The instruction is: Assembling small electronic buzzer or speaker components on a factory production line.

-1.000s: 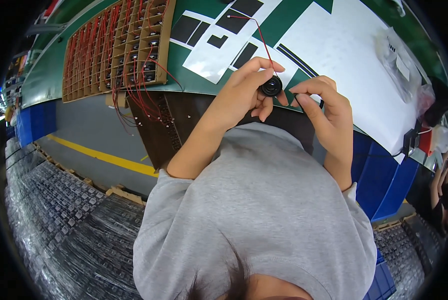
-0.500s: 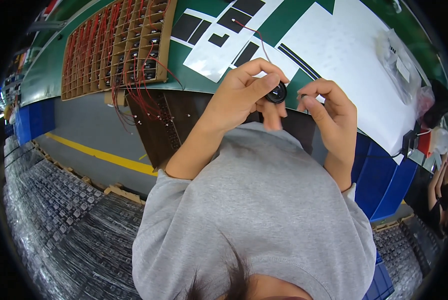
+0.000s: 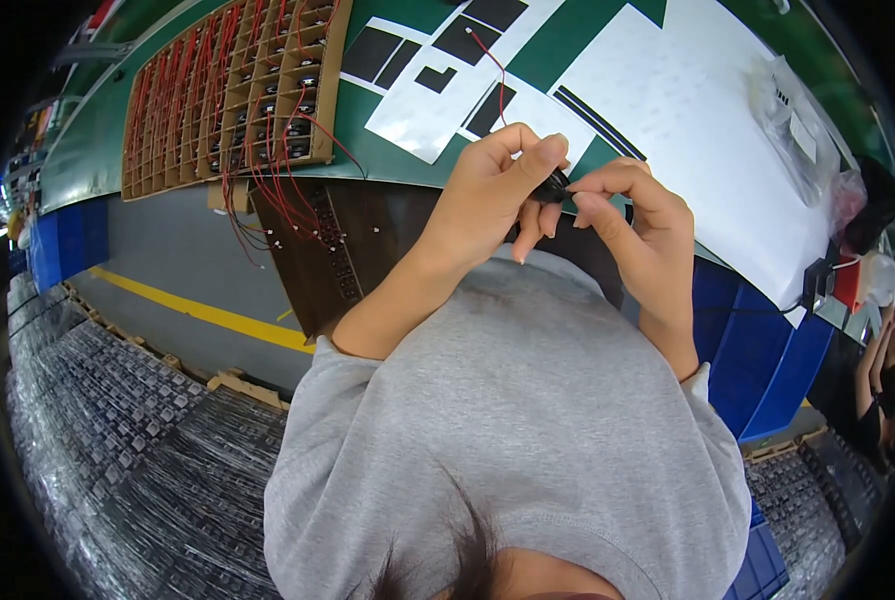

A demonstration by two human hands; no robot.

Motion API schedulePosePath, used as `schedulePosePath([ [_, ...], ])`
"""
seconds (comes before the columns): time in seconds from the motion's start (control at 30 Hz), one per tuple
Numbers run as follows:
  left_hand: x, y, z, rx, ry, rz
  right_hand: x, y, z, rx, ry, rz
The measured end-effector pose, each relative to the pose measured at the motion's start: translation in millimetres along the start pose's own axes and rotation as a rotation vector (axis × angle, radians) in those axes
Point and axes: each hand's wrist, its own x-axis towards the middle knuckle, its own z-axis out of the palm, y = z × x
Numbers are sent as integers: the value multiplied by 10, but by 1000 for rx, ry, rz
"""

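In front of my chest, above the table's near edge, my left hand (image 3: 488, 200) is closed around a small round black speaker (image 3: 550, 187). The speaker is tilted, and the thumb and fingers cover part of it. From it a thin red wire (image 3: 504, 82) runs up over the printed sheets. My right hand (image 3: 643, 225) pinches with thumb and forefinger at the speaker's right edge, touching it. Whatever lies between those fingertips is too small and hidden to name.
A divided cardboard tray (image 3: 336, 90) with several black speakers and red wires stands at the left; some wires hang over the edge. White sheets with black pieces (image 3: 418, 125) lie ahead. A clear plastic bag (image 3: 790, 125) is at the right. Blue bins (image 3: 758, 360) stand below.
My right hand has moved left, bringing its pinched fingertips from apart to the speaker's edge. The speaker has tilted in my left hand, and its red wire has shifted.
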Motion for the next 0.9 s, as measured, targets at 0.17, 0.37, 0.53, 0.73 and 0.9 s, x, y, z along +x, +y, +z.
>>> schedulePosePath([
  [0.17, 4, -48, 11, 6, 17, -2, -3, 7, 12, 24, -5, 25],
  [0.37, 12, -66, 29, 14, 25, -3, 8, 48, 33, 29, 8, 16],
  [0.53, 31, -78, 63, 66, 55, 15, 13, 80, 43, 11, 24, 17],
  [0.73, 50, -102, 83, 147, 100, 84, 60, 75, 9, -166, 31, -96],
  [0.9, 61, -122, 59, 148, 64, 123, 69, 81, 8, -110, 101, 59],
])
